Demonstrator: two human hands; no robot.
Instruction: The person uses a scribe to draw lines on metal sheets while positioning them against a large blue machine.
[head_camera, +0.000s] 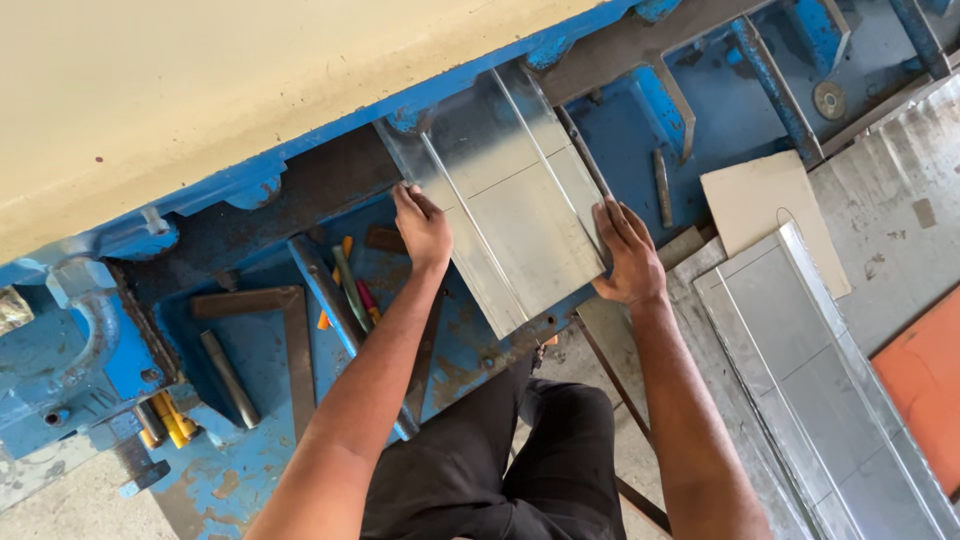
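Two bare hands hold a folded sheet-metal panel (510, 210) on a blue machine bed (250, 350).

The left hand (422, 227) grips the panel's left edge, the right hand (628, 255) clasps its right edge; the far end reaches under the cream machine beam (200, 90). A similar metal panel (830, 390) lies well apart at right.

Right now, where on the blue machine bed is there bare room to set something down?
Bare blue bed lies between the folded metal sheet and the grey rod. The recess beside the left hand is crowded with markers and a steel square.
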